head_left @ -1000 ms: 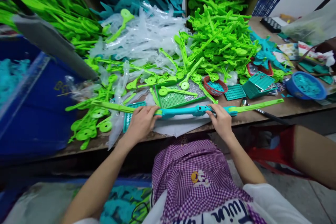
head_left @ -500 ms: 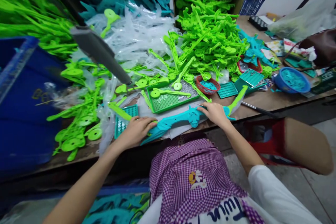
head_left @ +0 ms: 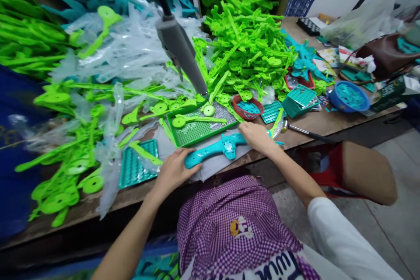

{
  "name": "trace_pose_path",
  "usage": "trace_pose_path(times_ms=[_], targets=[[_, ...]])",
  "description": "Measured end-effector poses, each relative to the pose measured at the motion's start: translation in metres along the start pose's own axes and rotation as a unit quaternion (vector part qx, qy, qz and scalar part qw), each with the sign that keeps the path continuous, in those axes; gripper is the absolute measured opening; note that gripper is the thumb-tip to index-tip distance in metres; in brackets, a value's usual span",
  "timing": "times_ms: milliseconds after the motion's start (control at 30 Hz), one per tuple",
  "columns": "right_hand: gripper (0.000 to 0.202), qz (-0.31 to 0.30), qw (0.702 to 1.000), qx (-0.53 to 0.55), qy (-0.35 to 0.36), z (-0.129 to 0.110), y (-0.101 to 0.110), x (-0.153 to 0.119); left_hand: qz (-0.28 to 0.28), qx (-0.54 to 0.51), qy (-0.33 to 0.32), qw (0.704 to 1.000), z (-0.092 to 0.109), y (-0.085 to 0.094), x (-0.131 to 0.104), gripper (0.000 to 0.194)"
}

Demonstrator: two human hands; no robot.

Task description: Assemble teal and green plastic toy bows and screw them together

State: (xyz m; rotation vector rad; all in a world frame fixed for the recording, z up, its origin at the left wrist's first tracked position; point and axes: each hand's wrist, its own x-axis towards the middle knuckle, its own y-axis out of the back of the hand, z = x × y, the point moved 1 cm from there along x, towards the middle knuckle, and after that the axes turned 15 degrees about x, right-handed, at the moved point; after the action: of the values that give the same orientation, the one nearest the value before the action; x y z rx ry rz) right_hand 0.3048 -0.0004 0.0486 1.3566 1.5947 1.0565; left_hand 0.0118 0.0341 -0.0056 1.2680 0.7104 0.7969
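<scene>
A turquoise plastic part (head_left: 211, 149) lies lengthwise at the table's front edge, over a pale sheet. My left hand (head_left: 176, 167) grips its left end, thumb and fingers around it. The right portion is under my right hand (head_left: 257, 138), whose fingers are curled onto it. Just behind the part sits a green tray (head_left: 197, 136) with small metal pieces and lime green parts in it. Above this tray hangs a grey electric screwdriver (head_left: 183, 52), its tip near a lime green disc end (head_left: 208, 110), touched by neither hand.
Heaped lime green parts (head_left: 243, 48) and translucent pieces (head_left: 131, 48) fill the back. A red basket (head_left: 248, 114) and a blue bowl (head_left: 349, 106) hold turquoise pieces. Left of my left hand is a teal tray (head_left: 133, 170). A metal-shafted tool (head_left: 305, 132) lies at the right front edge.
The view has shifted. The turquoise part now shows its smoother face, and my left hand wraps its end more fully. The screwdriver appears further right, over the green tray.
</scene>
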Motion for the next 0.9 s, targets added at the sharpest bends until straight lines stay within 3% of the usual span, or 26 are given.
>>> trace_pose_path(times_ms=[67,167,233,333,500,600,700,800,900], targets=[[0.021,0.030,0.997,0.040,0.051,-0.002,-0.006,0.005,0.007,0.003,0.007,1.000,-0.002,0.000,0.000,0.054],[0.022,0.165,0.970,0.150,0.101,0.008,-0.005,-0.001,0.034,0.012,0.015,0.999,-0.005,-0.003,-0.001,0.052],[0.023,0.255,0.941,0.199,0.098,0.027,0.007,-0.012,0.049,0.010,0.009,0.999,-0.007,-0.006,-0.001,0.051],[0.022,0.339,0.918,0.201,0.046,0.073,0.037,-0.026,0.062,0.008,0.003,0.998,-0.012,-0.011,0.000,0.049],[0.024,0.389,0.905,0.127,-0.114,0.155,0.098,-0.020,0.089,0.003,0.002,0.996,-0.022,-0.018,0.002,0.045],[0.024,0.359,0.922,0.075,-0.122,0.166,0.123,-0.001,0.100,-0.001,-0.006,0.995,-0.026,-0.020,0.004,0.044],[0.026,0.235,0.960,-0.011,-0.153,0.161,0.132,0.027,0.099,-0.001,-0.008,0.995,-0.024,-0.016,0.003,0.045],[0.035,0.146,0.951,-0.082,-0.261,0.169,0.138,0.053,0.101,-0.003,-0.012,0.995,-0.021,-0.010,0.001,0.045],[0.035,0.103,0.937,-0.086,-0.322,0.193,0.146,0.078,0.102,-0.009,-0.013,0.995,-0.023,-0.010,0.001,0.045]])
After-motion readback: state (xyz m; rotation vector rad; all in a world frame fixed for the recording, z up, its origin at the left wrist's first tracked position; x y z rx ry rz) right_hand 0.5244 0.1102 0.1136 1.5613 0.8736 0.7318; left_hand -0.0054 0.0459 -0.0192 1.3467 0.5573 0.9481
